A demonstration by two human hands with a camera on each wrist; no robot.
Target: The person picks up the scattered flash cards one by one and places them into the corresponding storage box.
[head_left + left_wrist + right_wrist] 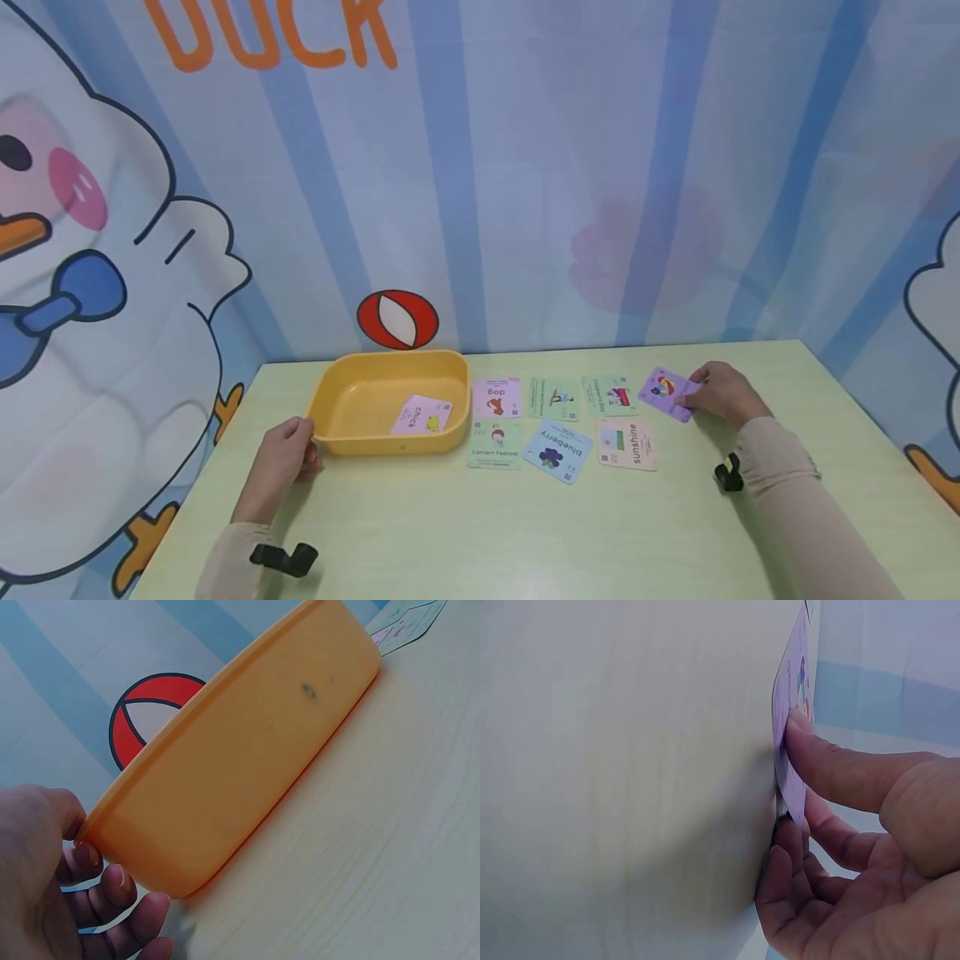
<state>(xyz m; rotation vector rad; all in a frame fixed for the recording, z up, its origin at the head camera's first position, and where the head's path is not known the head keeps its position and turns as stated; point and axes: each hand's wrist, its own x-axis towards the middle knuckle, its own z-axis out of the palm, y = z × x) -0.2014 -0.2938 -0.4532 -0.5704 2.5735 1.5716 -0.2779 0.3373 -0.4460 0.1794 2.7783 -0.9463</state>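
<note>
Right hand [723, 393]: thumb and fingers pinch purple card [664, 393] at hand's 9 o'clock. Left hand [279, 454]: curled fingers grip rim of yellow tray [375, 448] at tray's 8 o'clock. Chick card [414, 417] inside tray, toward 4 o'clock. Six cards [557, 439], two rows, at tray's 3 o'clock on pale table [540, 542]. Striped backdrop [517, 233], 12 o'clock.

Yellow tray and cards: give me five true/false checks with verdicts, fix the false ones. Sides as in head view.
1. The left hand grips the rim of the yellow tray. True.
2. The chick card lies outside the tray. False: the chick card is inside it.
3. The right hand holds a purple card. True.
4. The sunshine card lies left of the blueberry card. False: the sunshine card lies right of the blueberry card.
5. The dog card lies right of the tray. True.
</note>
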